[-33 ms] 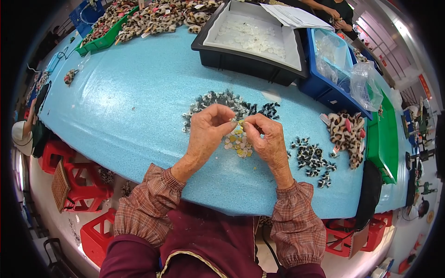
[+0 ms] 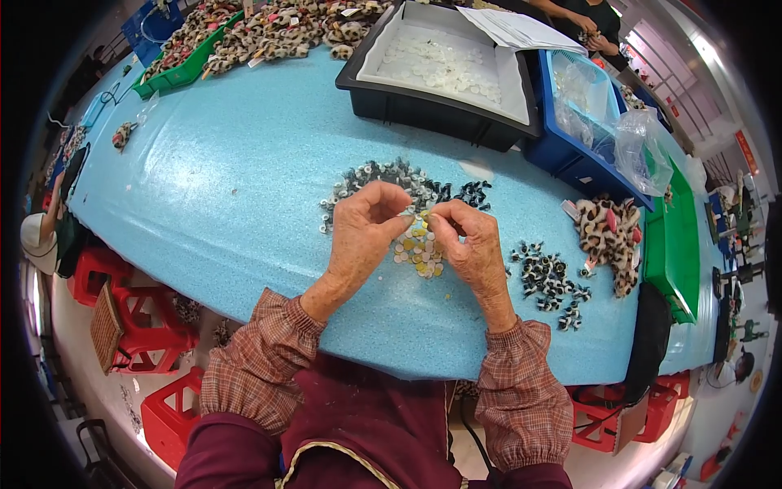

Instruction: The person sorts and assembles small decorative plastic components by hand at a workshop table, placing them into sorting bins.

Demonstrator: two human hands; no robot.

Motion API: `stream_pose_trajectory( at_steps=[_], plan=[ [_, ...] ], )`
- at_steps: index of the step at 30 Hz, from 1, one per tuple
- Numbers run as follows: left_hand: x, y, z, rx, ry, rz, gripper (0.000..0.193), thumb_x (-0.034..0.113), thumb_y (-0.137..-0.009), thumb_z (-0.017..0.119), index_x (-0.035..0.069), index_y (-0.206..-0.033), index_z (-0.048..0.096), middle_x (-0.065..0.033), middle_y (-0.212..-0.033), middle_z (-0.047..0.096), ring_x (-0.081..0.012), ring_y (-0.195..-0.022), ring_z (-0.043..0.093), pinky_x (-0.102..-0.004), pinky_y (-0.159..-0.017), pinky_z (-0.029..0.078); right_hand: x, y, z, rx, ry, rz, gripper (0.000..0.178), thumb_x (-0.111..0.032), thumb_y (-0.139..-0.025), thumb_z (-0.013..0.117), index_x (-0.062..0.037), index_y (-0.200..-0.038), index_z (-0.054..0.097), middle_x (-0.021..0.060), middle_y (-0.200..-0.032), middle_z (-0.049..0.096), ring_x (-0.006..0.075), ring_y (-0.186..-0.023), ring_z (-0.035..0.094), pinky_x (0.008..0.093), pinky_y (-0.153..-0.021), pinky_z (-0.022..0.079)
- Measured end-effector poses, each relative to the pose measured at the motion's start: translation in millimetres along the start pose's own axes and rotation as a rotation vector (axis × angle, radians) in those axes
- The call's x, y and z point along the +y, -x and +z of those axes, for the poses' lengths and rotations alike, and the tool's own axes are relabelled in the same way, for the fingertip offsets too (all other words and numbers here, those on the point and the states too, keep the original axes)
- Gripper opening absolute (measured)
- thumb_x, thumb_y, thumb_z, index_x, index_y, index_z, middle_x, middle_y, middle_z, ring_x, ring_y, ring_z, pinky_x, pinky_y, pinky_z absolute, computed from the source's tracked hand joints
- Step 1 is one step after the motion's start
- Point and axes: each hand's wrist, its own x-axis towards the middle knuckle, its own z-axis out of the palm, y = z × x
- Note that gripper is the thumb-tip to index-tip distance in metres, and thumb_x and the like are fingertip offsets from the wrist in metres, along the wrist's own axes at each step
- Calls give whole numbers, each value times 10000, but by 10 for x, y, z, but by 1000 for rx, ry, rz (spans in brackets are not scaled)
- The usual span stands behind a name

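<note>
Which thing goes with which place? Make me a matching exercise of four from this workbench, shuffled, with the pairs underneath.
Things
1. Yellow and white discs
2. Translucent discs
3. Black-and-white pieces
4. White papers

Places
A. Scattered to the right of the right hand
B. Over the far edge of the black bin
C. Between the left hand and the right hand
D. Inside the white tray

Pairs: 1-C, 2-D, 3-A, 4-B
</note>
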Motion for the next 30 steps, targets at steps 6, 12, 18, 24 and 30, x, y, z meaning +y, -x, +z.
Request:
stream_pose_trajectory(
  at_steps=[6,12,18,24,30],
  plan=[
    [97,17,19,-75,-73,-63,88,91,-834,636,14,-862,667,-3,-714,629,-59,-664,582,-197,-563,464,29,3,6,-26,-86,79,97,-88,-862,595,-1,-843,634,16,-698,607,69,-598,549,218,-529,443],
    [-9,-17,-28,-53,41,-104,102,111,-841,646,20,-877,673,-18,-732,645,-59,-621,569,-188,-514,441,-11,-9,-63,-125,-443,294,105,-74,-867,602,7,-917,647,47,-767,630,92,-635,582,222,-557,490],
    [36,5,-6,-85,101,-146,120,112,-847,645,3,-891,668,-28,-729,645,-62,-611,558,-194,-526,444,-28,-12,-100,-147,-674,300,165,-68,-844,637,37,-969,616,95,-814,634,130,-673,610,248,-600,527],
    [33,10,-8,-137,126,-149,130,113,-855,640,-2,-909,670,-38,-741,651,-72,-620,566,-200,-542,456,-25,-22,-106,-122,-672,326,134,-59,-824,658,17,-909,587,81,-787,630,129,-660,613,245,-592,526],
    [59,14,-6,-147,208,-191,136,114,-856,641,-9,-908,666,-46,-738,645,-87,-623,580,-207,-546,460,49,-7,-109,-101,-570,261,158,-106,-812,688,7,-898,618,50,-750,622,112,-625,599,229,-572,507]
  ],
)
